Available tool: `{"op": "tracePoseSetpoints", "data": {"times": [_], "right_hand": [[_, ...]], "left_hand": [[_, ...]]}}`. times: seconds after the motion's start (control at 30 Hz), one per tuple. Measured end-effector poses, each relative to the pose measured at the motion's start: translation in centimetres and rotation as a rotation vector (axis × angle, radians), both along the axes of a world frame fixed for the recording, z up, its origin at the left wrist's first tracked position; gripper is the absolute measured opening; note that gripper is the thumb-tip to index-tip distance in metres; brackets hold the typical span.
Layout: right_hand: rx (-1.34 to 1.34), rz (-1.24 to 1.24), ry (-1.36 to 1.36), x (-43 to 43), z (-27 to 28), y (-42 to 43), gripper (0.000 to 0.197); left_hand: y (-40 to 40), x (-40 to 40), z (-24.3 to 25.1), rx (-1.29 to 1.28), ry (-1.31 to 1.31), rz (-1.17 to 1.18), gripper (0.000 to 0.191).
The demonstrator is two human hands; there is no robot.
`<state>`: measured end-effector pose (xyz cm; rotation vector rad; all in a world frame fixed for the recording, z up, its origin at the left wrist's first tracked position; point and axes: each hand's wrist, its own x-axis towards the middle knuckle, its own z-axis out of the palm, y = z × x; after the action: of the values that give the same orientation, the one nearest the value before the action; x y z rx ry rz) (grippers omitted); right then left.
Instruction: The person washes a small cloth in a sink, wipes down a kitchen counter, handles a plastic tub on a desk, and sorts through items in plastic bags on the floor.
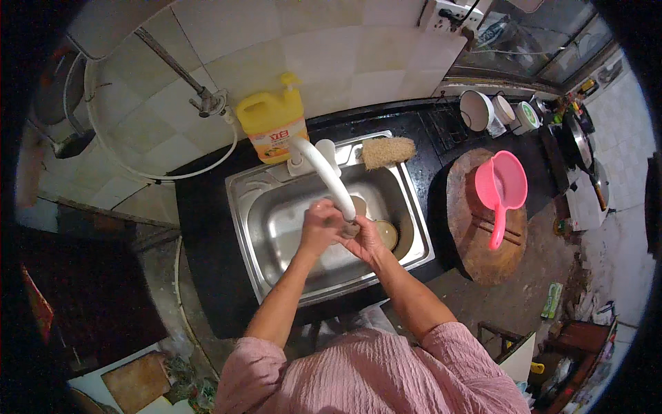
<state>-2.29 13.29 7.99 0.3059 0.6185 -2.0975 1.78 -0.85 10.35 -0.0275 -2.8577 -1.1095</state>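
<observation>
Both hands are together over the stainless steel sink [274, 222], under the spout of the white faucet [326, 173]. My right hand [370, 240] grips a small greyish-brown object [351, 231], mostly covered by fingers and the spout, so its kind is unclear. Blurred by motion, my left hand [321, 225] is against or very near that object; whether it grips it cannot be told. A round bowl [387, 234] rests in the sink beyond my right hand. Another round beige piece [358, 205] shows partly behind the spout.
A yellow detergent jug [273, 121] stands behind the faucet. On the sink's back right corner lies a loofah [389, 152]. Right of it, a pink ladle [500, 181] and chopsticks [496, 227] lie on a round wooden board [465, 233]. White bowls [476, 110] stand farther back.
</observation>
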Motion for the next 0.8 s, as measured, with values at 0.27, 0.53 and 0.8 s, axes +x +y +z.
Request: {"op": "tracePoseSetpoints", "data": {"times": [0.27, 0.53, 0.8], "right_hand": [[0.255, 0.253, -0.020, -0.3, 4.1, -0.1, 0.025], [0.064, 0.346, -0.024, -0.5, 5.1, 0.1, 0.026], [0.423, 0.605, 0.265, -1.4, 10.3, -0.3, 0.026]], "left_hand": [[-1.9, -2.4, -3.6, 0.447, 0.228, 0.373, 0.048], [0.0, -2.2, 1.5, 1.608, -0.299, 0.055, 0.044], [-0.1, -5.4, -2.0, 0.683, -0.366, 0.101, 0.040]]}}
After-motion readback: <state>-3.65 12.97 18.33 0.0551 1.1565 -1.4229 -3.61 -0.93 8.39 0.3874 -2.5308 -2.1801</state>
